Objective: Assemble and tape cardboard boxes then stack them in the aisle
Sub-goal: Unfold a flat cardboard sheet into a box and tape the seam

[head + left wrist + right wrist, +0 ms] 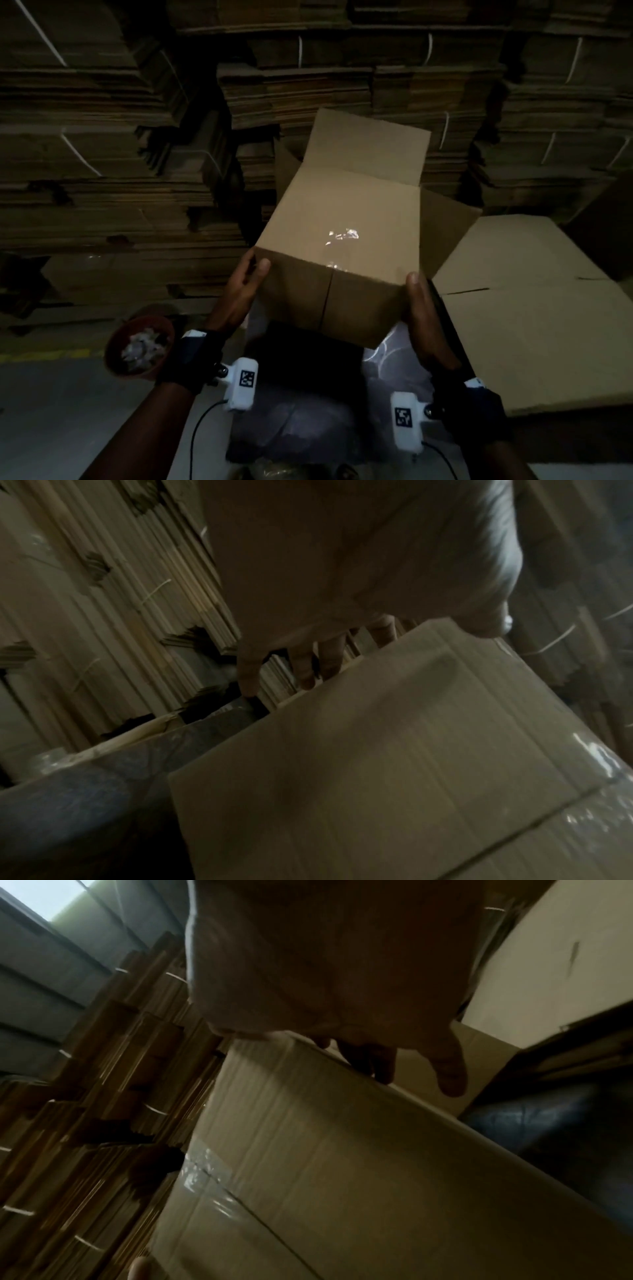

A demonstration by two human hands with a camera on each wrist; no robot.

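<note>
I've got both hands on the plain brown corrugated cardboard box [339,240], held up in front of me and tipped away. Left hand [245,291] clamps the near left corner: thumb on the upper face, fingers [308,669] spread fairly straight along the side wall. Right hand [424,315] does the same on the near right corner, thumb up on the edge, fingers [452,1069] extended down the right wall. Neither is curled tight; it's a flat-palmed squeeze between the two.

Box: the closed seam faces me, with a glossy clear tape strip [339,240] running over it and catching light. The far-end flaps [370,147] stand open; I can't see inside.

Just right of it, a larger flat-topped brown cardboard box [534,325] with its top flap seam showing. Lower left, beside my forearm, a round reddish-brown bowl [137,346] holding crumpled pale scraps; material unclear. Below the box, a dark blue-grey cloth-like surface [301,421]. Behind everything, tall stacks of flattened cardboard sheets [102,154] tied with white straps. Grey floor [51,428] with a yellow line.
</note>
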